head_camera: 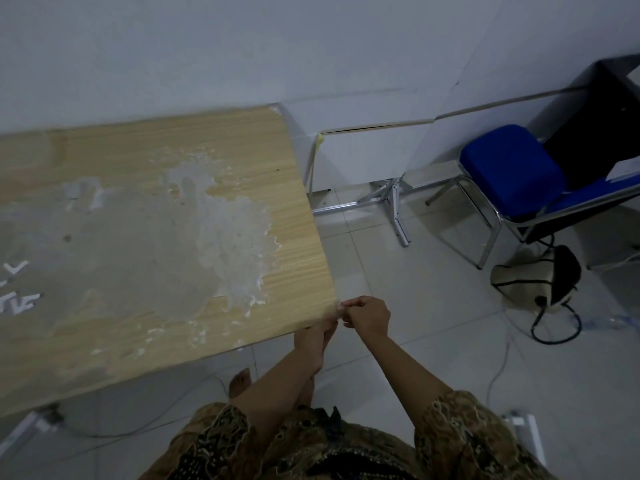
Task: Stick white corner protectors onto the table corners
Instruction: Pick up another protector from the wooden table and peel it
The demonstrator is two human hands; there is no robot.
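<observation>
Patterned brown sleeves [221,441] sit lowest in view, both forearms reaching up and away toward the near right corner of the table [145,341]. At far left on the tabletop lie several small white L-shaped pieces [15,303], probably spare corner protectors, well apart from the hands. Moving right: light wood-grain laminate, flat and matte, with a broad grey patch [121,244] where the surface layer is worn off, edged in flaky white residue. Far corner by the wall [277,109] shows a pale spot; cannot tell whether a protector is fitted there. At the near right corner [334,308] both hands meet. Left hand [313,337] comes up from below the edge, fingers curled against the underside and side of the corner. Right hand [367,317] is just beside it on the outer side, fingertips pinched together on a small pale thing [341,308] touching the corner tip. Likely the corner protector, too small and blurred to confirm. Judgement: it lies directly between fingers and corner, so the coming move is a short press inward, toward the left; right hand nearer, left bracing. Alignment with both table edges seems the critical point. Farther right, on pale floor tiles: blue padded chair [512,168] with metal frame, a bag [533,278], black cable [554,327].
</observation>
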